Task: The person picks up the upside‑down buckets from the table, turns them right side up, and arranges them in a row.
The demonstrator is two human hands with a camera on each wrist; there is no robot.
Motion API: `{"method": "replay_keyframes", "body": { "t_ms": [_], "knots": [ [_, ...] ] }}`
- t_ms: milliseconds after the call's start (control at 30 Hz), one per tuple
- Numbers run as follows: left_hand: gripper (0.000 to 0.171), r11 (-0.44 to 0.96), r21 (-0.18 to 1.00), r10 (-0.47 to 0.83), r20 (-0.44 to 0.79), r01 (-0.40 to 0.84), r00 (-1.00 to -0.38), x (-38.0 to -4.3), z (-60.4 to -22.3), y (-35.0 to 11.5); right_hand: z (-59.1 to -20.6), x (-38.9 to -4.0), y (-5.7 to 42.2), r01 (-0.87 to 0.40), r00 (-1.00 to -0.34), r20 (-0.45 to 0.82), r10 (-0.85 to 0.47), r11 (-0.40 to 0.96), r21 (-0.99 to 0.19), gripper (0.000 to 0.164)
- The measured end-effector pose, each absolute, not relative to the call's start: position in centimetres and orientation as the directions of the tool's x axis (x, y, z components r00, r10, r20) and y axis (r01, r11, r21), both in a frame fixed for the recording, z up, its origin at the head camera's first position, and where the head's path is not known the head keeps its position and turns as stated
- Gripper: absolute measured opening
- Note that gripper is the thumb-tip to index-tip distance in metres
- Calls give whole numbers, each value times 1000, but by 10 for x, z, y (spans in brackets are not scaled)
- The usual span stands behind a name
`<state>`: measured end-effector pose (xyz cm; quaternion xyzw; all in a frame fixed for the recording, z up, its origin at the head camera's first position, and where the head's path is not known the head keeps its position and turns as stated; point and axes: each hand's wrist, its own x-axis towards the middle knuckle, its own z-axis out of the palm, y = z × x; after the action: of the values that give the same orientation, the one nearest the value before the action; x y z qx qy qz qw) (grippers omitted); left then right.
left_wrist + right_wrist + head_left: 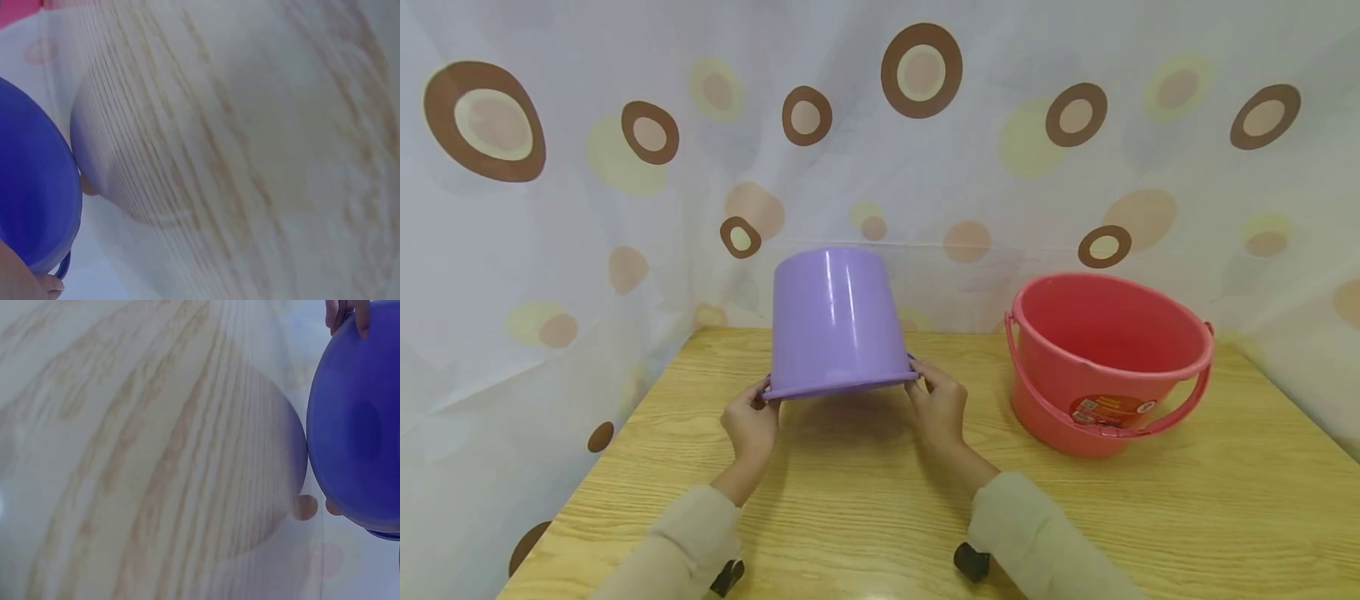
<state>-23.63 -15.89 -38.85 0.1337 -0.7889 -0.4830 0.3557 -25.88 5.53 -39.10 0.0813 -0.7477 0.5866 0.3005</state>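
Note:
A purple bucket (pixel 838 317), turned upside down, is tilted with its near rim raised above the wooden table. On its left side, my left hand (pixel 752 425) grips the rim between thumb and fingers. The right hand (pixel 942 408) pinches the opposite side of the rim. In the left wrist view, the bucket's dark inner side (pixel 37 175) shows beside the left hand (pixel 19 281). Across the bucket's mouth (pixel 362 425) in the right wrist view, fingers of the left hand (pixel 345 312) lie over the rim. The far part of the rim is hidden.
A red bucket (pixel 1093 417) stands upright on the wooden table (pixel 850 517) to the right, its handle hanging down in front over a label. Behind the table hangs a pale curtain (pixel 850 58) patterned with brown, yellow and peach spots.

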Motion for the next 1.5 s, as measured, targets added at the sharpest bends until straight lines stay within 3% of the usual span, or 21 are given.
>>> {"method": "replay_keyframes", "body": {
  "t_ms": [233, 533, 800, 967, 1067, 1233, 1500],
  "knots": [
    [19, 535, 819, -517, 511, 207, -686, -234, -384, -157, -388, -265, 55, -528, -746, 606, 277, 310, -791, 19],
    [18, 540, 798, -488, 555, 267, -673, -232, -382, -155, -393, -268, 58, -513, -779, 576, 248, 276, -813, 29],
    [16, 621, 717, -433, 650, 315, -625, -236, -375, -162, -390, -265, 61, -519, -775, 597, 207, 330, -789, 24],
    [12, 657, 675, -339, 662, 336, -669, -238, -358, -172, -373, -265, 64, -544, -739, 655, 158, 433, -718, 24],
    [18, 665, 663, -278, 647, 343, -710, -239, -346, -179, -353, -266, 67, -592, -694, 711, 109, 475, -651, 24],
    [13, 659, 676, -252, 612, 330, -750, -241, -324, -185, -320, -270, 72, -654, -631, 774, 50, 502, -566, 25],
    [28, 671, 687, -238, 557, 280, -795, -243, -295, -185, -297, -271, 80, -615, -630, 776, 31, 591, -523, 32]
  ]
}}
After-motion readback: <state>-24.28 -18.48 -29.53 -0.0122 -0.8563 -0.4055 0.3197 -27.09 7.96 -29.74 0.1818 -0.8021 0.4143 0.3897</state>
